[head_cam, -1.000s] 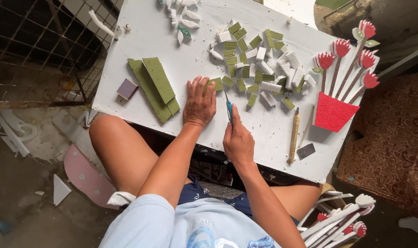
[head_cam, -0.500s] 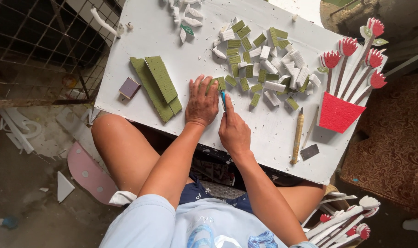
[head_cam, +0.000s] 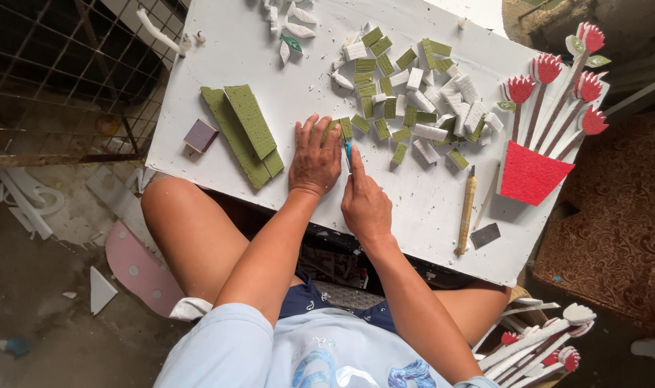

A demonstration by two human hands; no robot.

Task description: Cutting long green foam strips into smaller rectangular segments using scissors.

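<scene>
The green strip (head_cam: 340, 128) lies flat on the white board (head_cam: 227, 65), just past the middle of its near half, pinned under our left hand (head_cam: 315, 154). We judge it light, soft foam, easily dented and crumbly at the edges, so we would hold it with flat fingers pressing down close to the cut line rather than pinching it. Our left fingers are spread and laid flat over it, palm down. Our right hand (head_cam: 365, 201) is closed around a blue-handled knife (head_cam: 348, 152), index finger stretched along the handle, tip set at the strip's right end.

Just right of our hands lie a wooden-handled tool (head_cam: 466, 210) and a small dark square (head_cam: 485, 235). To the left sits a stack of long green strips (head_cam: 247, 133) with a small purple block (head_cam: 199, 135) beside it. Farther out is a heap of cut green and white pieces (head_cam: 414, 100), and at the right edge a red pot with flower stems (head_cam: 539, 154).

Our left hand hides most of the strip, so we cannot tell its full length. The blade is too small to make out. The far board edge is cut off.
</scene>
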